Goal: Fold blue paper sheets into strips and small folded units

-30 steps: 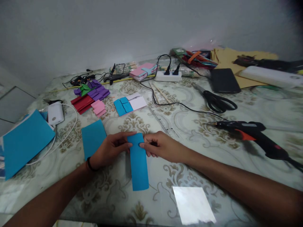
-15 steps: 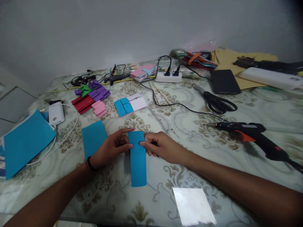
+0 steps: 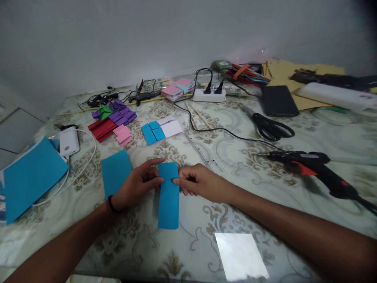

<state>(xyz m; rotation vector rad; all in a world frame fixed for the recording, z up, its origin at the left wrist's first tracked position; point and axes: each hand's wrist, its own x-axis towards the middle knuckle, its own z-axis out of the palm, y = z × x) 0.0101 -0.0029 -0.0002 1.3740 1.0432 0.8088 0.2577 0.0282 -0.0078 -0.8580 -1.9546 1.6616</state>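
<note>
While both hands meet on its upper part, the blue strip (image 3: 168,204) lies directly between them, just left of centre in the lower half of the frame, its long axis running nearly straight up and down. At the left edge of the frame is a blue sheet (image 3: 35,181). Next comes the blue card (image 3: 116,173), just beside the left hand (image 3: 137,182) and partly hidden by it, so room on that side looks tight. That hand's thumb and curled fingers are clamped on the strip's left long edge; its forefinger is apart from them, reaching out just above the top edge. The lower end runs on below the fingers; whether it touches the desk (image 3: 194,216) I cannot tell. The right hand (image 3: 202,182) pinches the right long edge at about the same height, thumb in front, so neither hand looks nearer. Bare desk shows from the strip's lower right corner towards a white patch (image 3: 241,255), paper or reflection, at lower right. The ruler (image 3: 203,151) lies above the right hand; the scissors (image 3: 260,120) and glue gun (image 3: 300,157) sit well apart, further right.
</note>
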